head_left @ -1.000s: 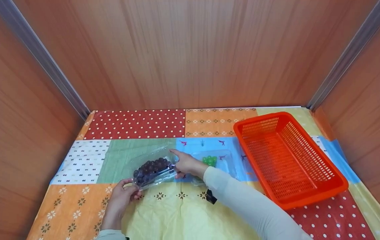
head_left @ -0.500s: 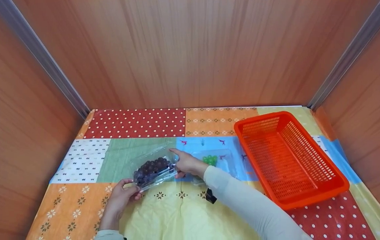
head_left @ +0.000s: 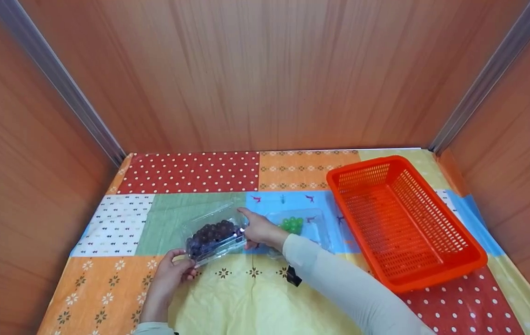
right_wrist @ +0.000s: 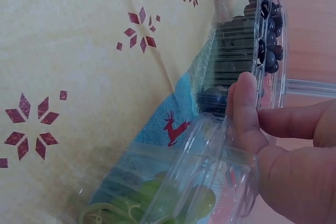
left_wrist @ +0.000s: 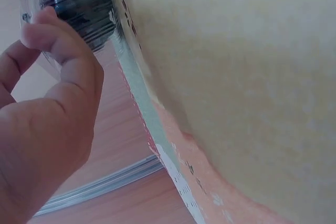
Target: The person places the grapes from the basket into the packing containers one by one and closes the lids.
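A clear plastic box holding a bunch of dark grapes is between my two hands over the left-middle of the table. My left hand pinches its near left corner between thumb and fingers. At the other end, my right hand grips the box's right edge; the thumb lies near the rim in the right wrist view. The box's ribbed side shows there, dark grapes behind it. Beside my right hand, partly hidden by the forearm, another clear plastic box holds green grapes.
On the right stands a large orange-red plastic basket with slotted sides and nothing in it. A patchwork-print cloth covers the table. Wood-grain panels enclose the back and both sides.
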The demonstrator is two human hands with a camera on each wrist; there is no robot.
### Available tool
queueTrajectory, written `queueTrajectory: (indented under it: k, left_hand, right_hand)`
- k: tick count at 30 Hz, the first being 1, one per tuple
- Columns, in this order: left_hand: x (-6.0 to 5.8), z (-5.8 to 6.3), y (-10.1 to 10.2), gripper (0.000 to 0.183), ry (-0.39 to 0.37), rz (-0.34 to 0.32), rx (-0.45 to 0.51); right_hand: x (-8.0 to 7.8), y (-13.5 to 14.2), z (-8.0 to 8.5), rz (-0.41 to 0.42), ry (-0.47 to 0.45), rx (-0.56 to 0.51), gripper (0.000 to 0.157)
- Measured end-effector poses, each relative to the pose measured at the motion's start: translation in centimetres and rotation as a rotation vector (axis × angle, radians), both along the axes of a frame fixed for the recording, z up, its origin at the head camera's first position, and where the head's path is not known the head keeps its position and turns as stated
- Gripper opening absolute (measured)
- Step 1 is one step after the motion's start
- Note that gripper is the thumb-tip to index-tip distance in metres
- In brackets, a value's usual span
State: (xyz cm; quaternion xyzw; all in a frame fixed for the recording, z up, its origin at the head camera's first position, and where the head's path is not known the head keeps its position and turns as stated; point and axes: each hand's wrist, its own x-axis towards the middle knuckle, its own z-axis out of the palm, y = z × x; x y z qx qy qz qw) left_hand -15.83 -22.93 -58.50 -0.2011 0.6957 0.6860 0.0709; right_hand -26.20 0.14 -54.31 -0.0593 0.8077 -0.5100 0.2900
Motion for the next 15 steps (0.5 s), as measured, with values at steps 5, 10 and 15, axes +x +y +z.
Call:
queueTrajectory:
  k: [5,10,15]
  left_hand:
    - [0.0,0.5,0.2,0.044,-0.011,-0.025,-0.068]
    - [-0.1,1.7,0.2,0.046,-0.004,-0.073,-0.254]
    - [-0.3,3.6,0.1,0.043,0.057,-0.061,-0.637]
  right_hand:
    - [0.4,0.1,0.4,0.032,0.09,0.092,0.083]
    - [0.2,0.5,1.1,0.065,0.247,0.21,0.085]
    - [0.2,1.2,2.3,0.071,0.441,0.325,0.077]
